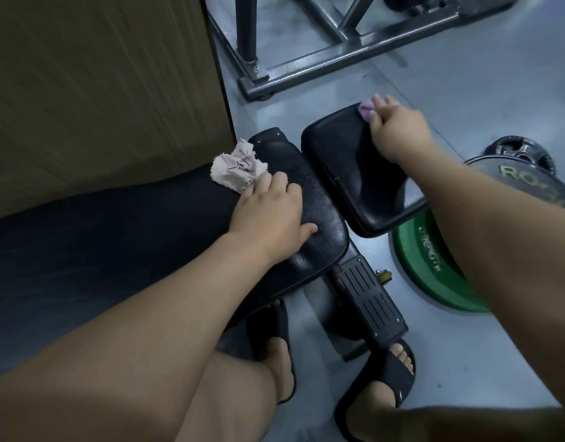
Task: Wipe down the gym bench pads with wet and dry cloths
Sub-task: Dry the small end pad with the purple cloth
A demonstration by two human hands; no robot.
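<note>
Two black bench pads lie side by side. The long pad [313,218] runs down the middle, and the shorter seat pad [345,161] sits to its right. My left hand [271,212] rests flat on the long pad, its fingertips on the edge of a crumpled beige cloth [236,169]. At the far corner of the seat pad, my right hand [399,132] grips a small purple cloth [367,110] and presses it onto the pad; most of that cloth is hidden under my fingers.
A green weight plate [434,269] and grey plates [520,154] lie on the floor at the right. A steel rack base [338,55] stands beyond the pads. A wooden panel [99,90] fills the left. The bench's black foot plate [370,301] and my sandalled feet are below.
</note>
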